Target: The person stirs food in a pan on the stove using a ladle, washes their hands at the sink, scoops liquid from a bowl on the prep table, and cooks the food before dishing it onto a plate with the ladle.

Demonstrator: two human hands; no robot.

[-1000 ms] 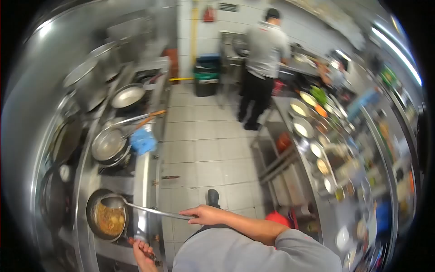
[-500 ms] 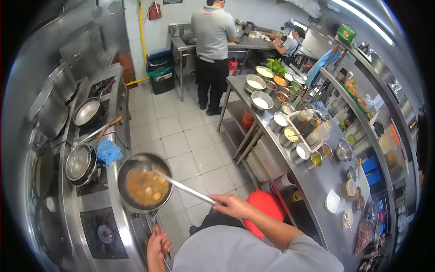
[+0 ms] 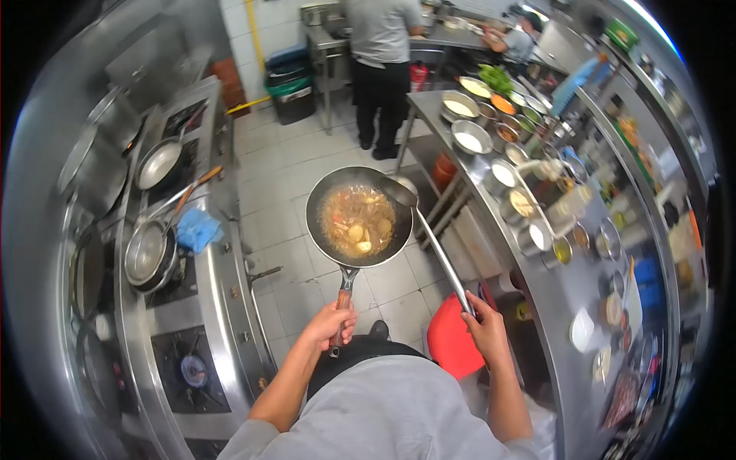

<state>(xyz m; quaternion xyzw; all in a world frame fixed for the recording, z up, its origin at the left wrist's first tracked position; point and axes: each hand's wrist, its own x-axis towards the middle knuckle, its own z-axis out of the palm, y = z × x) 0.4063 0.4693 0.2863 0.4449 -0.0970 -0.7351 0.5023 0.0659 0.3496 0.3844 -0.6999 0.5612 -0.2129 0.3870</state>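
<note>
My left hand (image 3: 330, 325) is closed round the wooden handle of a dark frying pan (image 3: 314, 222), which is held over the floor between the stove and the counter. Brown stew with pale round pieces (image 3: 359, 218) lies in the pan. My right hand (image 3: 484, 326) grips the long metal handle of a ladle (image 3: 441, 257). The ladle's dark bowl rests at the pan's upper right rim.
On the left, the stove (image 3: 226, 284) bears pots, a pale pan (image 3: 159, 165), strainers and a blue cloth (image 3: 198, 229). The counter (image 3: 537, 299) at right holds food containers. A red stool (image 3: 454, 337) stands below. Two people work at the back.
The pan has come off the stove and moved right, in front of my body. The ladle's bowl has shifted from inside the pan to its right rim.
</note>
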